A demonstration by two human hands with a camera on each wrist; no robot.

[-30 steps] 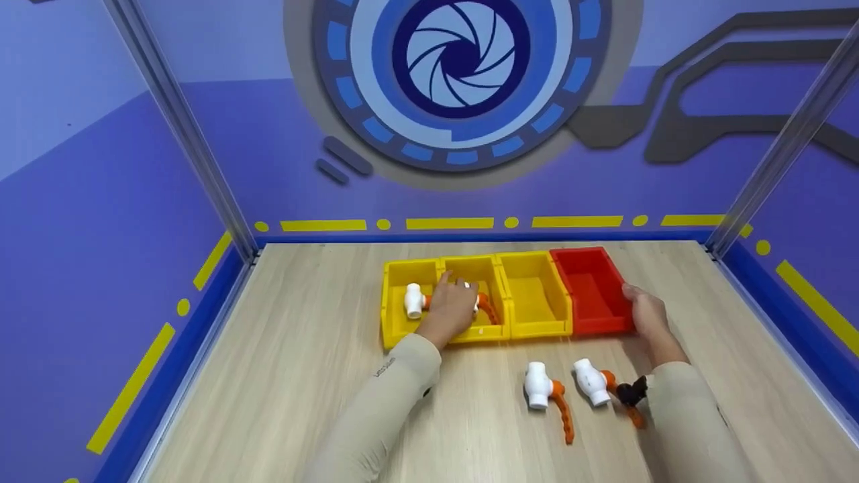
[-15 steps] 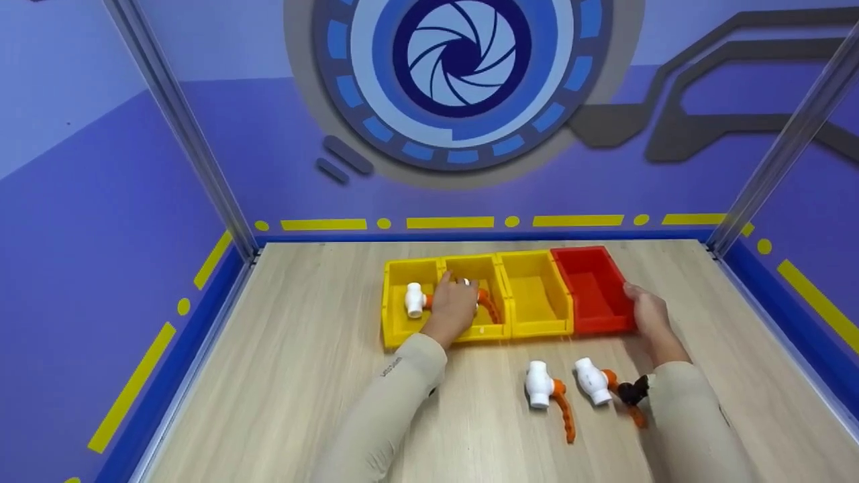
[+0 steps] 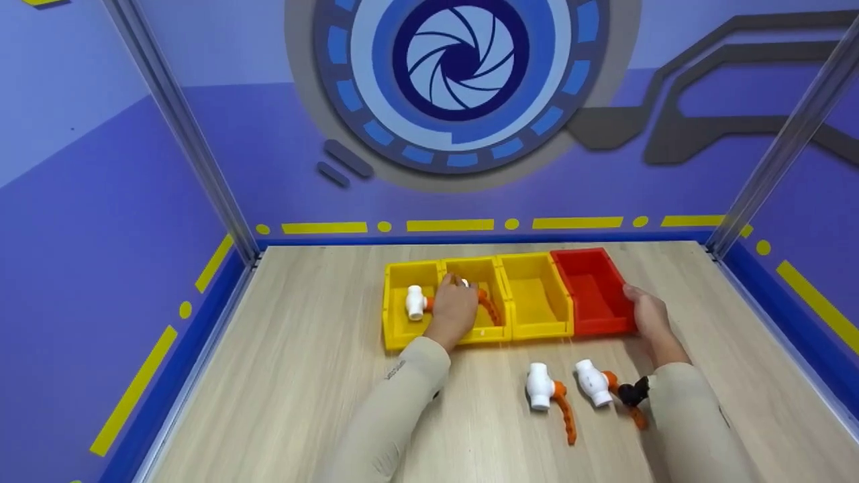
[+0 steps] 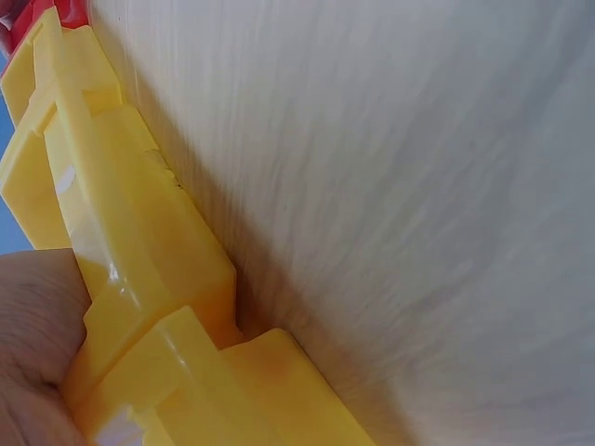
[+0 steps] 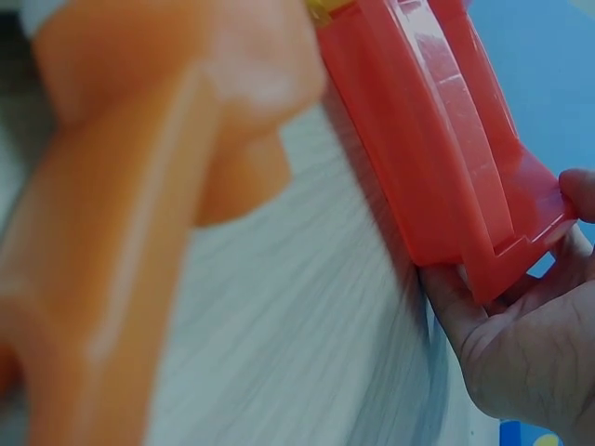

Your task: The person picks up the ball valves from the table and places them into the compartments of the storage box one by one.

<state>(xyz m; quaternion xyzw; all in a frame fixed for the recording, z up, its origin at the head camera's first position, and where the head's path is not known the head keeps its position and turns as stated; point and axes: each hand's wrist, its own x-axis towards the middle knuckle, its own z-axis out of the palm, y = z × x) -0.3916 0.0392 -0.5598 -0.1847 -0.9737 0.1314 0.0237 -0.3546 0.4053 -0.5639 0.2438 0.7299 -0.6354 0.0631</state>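
The beige left sleeve [image 3: 392,410] bears small dark lettering [image 3: 396,369], the beige right sleeve [image 3: 694,422] a black attachment [image 3: 633,391].

The left hand [image 3: 454,310] has shifted slightly right, hiding more of the valve [image 3: 492,310] beneath it. Its sleeve [image 3: 397,409] has swung right.

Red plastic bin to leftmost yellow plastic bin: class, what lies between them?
In the head view: two more yellow plastic bins, the left hand reaching into one, where a partly hidden white valve with orange handle shows.

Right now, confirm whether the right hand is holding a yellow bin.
No, the right wrist view shows the right hand gripping a corner of the red bin.
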